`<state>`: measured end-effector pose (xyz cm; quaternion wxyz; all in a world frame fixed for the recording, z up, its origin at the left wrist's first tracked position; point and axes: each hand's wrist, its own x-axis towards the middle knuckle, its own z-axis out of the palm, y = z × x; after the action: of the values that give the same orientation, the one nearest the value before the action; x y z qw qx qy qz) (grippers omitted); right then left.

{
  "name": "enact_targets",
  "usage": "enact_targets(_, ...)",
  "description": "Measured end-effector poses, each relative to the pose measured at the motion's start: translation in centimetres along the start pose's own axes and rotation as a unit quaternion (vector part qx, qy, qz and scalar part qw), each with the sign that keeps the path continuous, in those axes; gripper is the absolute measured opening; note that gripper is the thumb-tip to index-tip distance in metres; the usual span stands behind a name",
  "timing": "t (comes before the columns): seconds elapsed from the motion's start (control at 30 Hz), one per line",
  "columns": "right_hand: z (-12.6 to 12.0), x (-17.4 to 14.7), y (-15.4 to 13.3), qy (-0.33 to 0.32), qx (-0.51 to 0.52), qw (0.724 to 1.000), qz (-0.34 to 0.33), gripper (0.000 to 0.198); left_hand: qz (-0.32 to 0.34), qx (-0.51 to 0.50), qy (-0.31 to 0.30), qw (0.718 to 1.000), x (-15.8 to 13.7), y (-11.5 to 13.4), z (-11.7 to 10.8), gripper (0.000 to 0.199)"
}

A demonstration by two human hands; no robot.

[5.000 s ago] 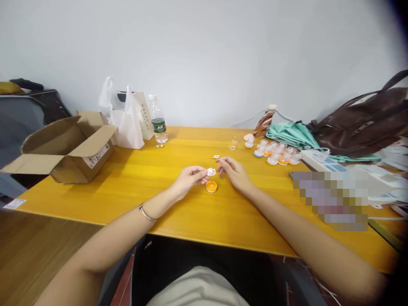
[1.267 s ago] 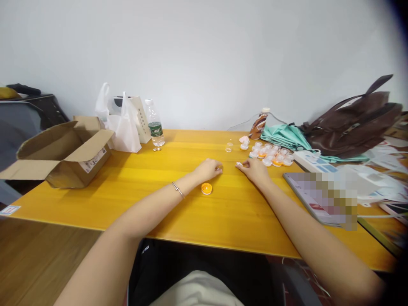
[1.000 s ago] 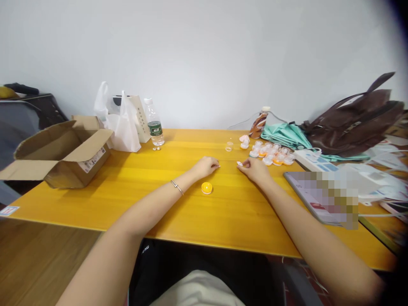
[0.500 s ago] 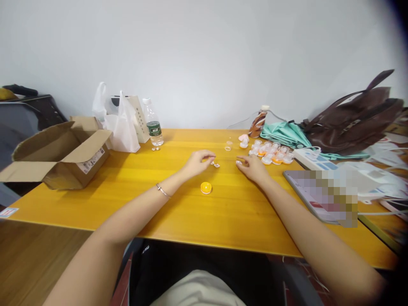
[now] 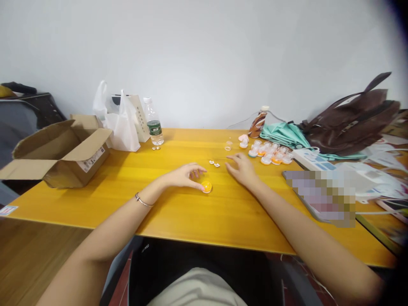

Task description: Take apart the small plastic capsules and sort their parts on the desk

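Observation:
My left hand (image 5: 186, 175) is open, its fingers curved and apart. Its thumb tip meets the left edge of a small round orange cup (image 5: 207, 186) with a white base, which sits on the table. Across from it, my right hand (image 5: 241, 170) hovers low over the wood with fingers spread, and nothing shows in it. Between the hands and slightly farther back lie two small white pieces with dark marks, a left piece (image 5: 211, 162) and a right piece (image 5: 217, 165). A clear plastic dome (image 5: 228, 146) rests beyond my right hand.
Several capped clear domes with orange or white bases (image 5: 270, 153) stand at the right. Behind them are a brown-labelled bottle (image 5: 258, 122), teal cloth (image 5: 282, 134) and brown bag (image 5: 347, 123). A tablet (image 5: 306, 195) lies near. Leftward are a water bottle (image 5: 154, 127), plastic bag (image 5: 123, 131) and open carton (image 5: 73, 165).
My left hand has moved from the white pieces back toward me, to the orange cup. My right hand has shifted left; the white piece at its fingertips no longer shows.

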<state>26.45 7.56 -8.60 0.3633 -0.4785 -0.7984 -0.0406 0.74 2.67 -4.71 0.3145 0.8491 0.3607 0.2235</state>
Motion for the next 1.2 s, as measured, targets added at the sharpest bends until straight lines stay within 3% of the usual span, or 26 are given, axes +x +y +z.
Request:
enact_targets(0.13, 2.3, 0.3, -1.7, -0.114, 0.086, 0.985, -0.102, 0.036, 0.043, 0.013, -0.041, 0.998, -0.3, -0.4, 0.4, 0.063)
enact_targets(0.33, 4.3, 1.0, -1.4, -0.149, 0.115, 0.980, -0.056, 0.038, 0.063, 0.013, -0.059, 0.996, -0.2, -0.7, 0.9, 0.056)
enact_targets(0.57, 1.5, -0.4, -3.5, -0.130, 0.158, 0.979, -0.028, 0.039, 0.056, -0.012, -0.053, 0.997, -0.4, 0.1, 0.8, 0.040)
enact_targets(0.7, 0.0, -2.5, -5.0, -0.188, 0.196, 0.960, -0.063, 0.041, 0.053, -0.016, -0.053, 0.997, -0.4, 0.0, 0.9, 0.036)
enact_targets(0.8, -0.2, -3.5, -6.2, -0.211, 0.193, 0.957, -0.047, 0.041, 0.042, -0.016, -0.048, 0.998, -0.3, -0.2, 1.1, 0.037)
enact_targets(1.07, 0.4, -3.5, -7.6, -0.173, 0.215, 0.961, -0.004, 0.022, -0.013, -0.082, 0.033, 0.996, -0.1, -0.1, 2.0, 0.031)
enact_targets(1.2, 0.2, -3.5, -7.5, -0.180, 0.212, 0.960, 0.002, 0.024, -0.006, -0.044, 0.125, 0.991, 0.5, -1.6, 1.0, 0.033)
